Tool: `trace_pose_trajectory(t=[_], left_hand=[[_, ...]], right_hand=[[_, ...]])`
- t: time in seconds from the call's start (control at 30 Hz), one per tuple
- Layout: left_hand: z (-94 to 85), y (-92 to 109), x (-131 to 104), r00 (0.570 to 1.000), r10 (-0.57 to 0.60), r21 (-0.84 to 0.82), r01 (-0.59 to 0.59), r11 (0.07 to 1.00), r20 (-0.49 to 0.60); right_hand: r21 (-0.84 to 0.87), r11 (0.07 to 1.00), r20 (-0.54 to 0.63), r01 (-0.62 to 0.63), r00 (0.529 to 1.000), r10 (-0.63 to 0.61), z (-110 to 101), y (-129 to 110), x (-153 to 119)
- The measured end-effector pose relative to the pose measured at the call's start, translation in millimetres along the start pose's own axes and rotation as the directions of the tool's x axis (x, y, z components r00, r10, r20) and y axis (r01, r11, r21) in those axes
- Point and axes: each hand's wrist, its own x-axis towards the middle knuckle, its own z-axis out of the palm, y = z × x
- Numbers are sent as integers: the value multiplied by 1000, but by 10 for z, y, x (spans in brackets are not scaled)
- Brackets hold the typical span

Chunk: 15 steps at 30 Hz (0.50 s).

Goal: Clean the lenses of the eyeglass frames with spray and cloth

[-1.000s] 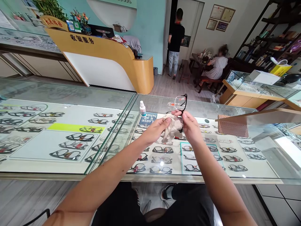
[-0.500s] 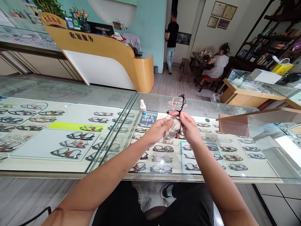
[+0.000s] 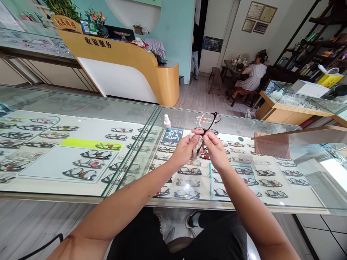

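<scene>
Above the glass display case (image 3: 168,202), both my hands meet at a pair of glasses (image 3: 215,116) with a dark frame. My right hand (image 3: 216,150) pinches the glasses near the middle of the frame, one lens standing up above the fingers. Around the lower lens, my left hand (image 3: 187,148) is closed on a beige cloth (image 3: 195,153) that is bunched against the glasses. Part of the lower lens is hidden by fingers and cloth. A small white spray bottle (image 3: 167,124) with blue liquid stands on the glass to the left, beside a dark blue card (image 3: 173,135).
Rows of glasses (image 3: 189,171) lie under the glass. A brown ribbed wooden object (image 3: 271,146) rests at the right. Beyond are a wooden reception counter (image 3: 166,83), a seated person (image 3: 255,76) at a table and a partly hidden person (image 3: 195,50) at a doorway.
The glasses have tilted to the right, and the cloth has bunched up smaller around the lower lens. The standing person has moved further behind the door edge.
</scene>
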Motion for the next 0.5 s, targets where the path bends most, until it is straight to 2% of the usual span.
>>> trace_pose_trajectory(t=[0.17, 0.27, 0.37, 0.5], left_hand=[[-7, 63, 8, 998, -24, -74, 29, 997, 56], [15, 101, -15, 997, -54, -90, 59, 994, 61], [35, 102, -33, 998, -54, -85, 53, 995, -15], [29, 79, -26, 992, 2, -34, -7, 999, -126]], right_hand=[[6, 1000, -72, -29, 997, 29, -41, 9, 6], [48, 997, -57, -54, 997, 57, -36, 8, 7], [19, 999, -17, -31, 999, 31, 19, -13, -11], [-111, 994, 16, -6, 1000, 7, 110, -51, -56]])
